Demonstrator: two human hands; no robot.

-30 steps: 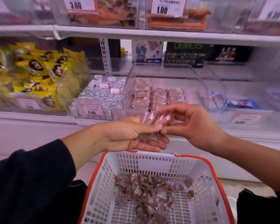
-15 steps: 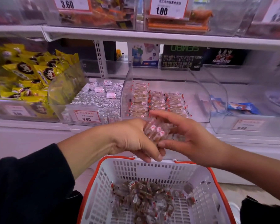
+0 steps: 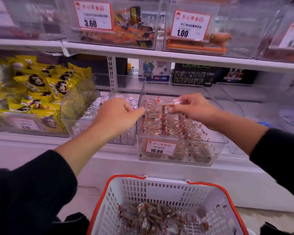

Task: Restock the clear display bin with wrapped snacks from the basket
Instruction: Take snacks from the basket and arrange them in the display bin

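Head view: both hands reach over the clear display bin (image 3: 180, 146) on the shelf. The right hand (image 3: 192, 107) pinches a few wrapped snacks (image 3: 168, 106) above the stacked rows inside. The left hand (image 3: 117, 114) hangs loosely curled, grasping nothing. More snacks lie in the basket (image 3: 159, 190) below.
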